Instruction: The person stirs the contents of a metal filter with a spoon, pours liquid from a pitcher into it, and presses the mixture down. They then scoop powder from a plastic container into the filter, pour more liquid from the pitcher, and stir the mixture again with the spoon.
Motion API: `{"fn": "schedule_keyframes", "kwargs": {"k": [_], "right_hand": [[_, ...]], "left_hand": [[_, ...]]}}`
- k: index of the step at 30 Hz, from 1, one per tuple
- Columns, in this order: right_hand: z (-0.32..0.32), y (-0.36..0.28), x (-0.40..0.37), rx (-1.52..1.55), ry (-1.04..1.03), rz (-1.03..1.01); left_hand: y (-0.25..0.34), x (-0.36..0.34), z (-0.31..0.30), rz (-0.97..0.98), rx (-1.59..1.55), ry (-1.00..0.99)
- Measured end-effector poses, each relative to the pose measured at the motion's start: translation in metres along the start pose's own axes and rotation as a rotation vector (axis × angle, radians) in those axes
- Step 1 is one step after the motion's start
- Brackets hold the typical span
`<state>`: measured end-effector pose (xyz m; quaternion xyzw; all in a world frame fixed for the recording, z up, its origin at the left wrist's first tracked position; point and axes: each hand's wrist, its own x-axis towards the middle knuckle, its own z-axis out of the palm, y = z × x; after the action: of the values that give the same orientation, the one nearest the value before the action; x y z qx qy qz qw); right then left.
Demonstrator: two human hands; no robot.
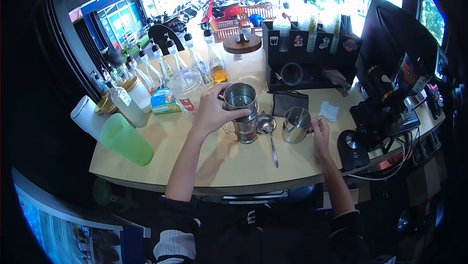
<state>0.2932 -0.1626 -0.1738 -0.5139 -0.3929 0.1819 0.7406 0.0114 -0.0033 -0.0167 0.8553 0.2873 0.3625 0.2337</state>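
My left hand (213, 112) is wrapped round a shiny metal coffee dripper (240, 94), thumb across its near side. The dripper sits upright on a glass mug (245, 131), whose handle sticks out to the left. Over to the right, a steel milk pitcher (296, 128) stands on the counter. My right hand (320, 128) has closed fingers on the pitcher's handle. Between the mug and the pitcher lies a long-handled metal spoon (273, 149), with its head by a small round strainer (265, 122).
A green tumbler (126, 140) stands at the left, near several pour-spout bottles (197, 62). Behind my hands are a clear jar (187, 86), a large wood-lidded jar (243, 64) and a black cup organizer (312, 64). Black equipment (375, 113) and a white tissue (329, 111) are at the right.
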Motion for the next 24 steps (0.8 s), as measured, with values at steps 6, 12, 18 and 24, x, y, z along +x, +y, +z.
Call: {"fn": "schedule_keyframes", "kwargs": {"k": [6,12,18,24], "right_hand": [[-0.003,0.002,0.003,0.021,-0.009,-0.005],[-0.003,0.003,0.003,0.046,-0.006,-0.014],[-0.007,0.006,0.003,0.021,0.008,0.009],[-0.006,0.008,0.004,0.036,0.044,-0.023]], "left_hand": [[-0.001,-0.004,0.004,0.016,-0.010,0.017],[-0.004,-0.006,0.004,0.053,0.061,0.023],[-0.001,-0.017,-0.015,0.325,-0.113,0.350],[-0.062,-0.056,-0.029,0.252,-0.261,0.741]]}}
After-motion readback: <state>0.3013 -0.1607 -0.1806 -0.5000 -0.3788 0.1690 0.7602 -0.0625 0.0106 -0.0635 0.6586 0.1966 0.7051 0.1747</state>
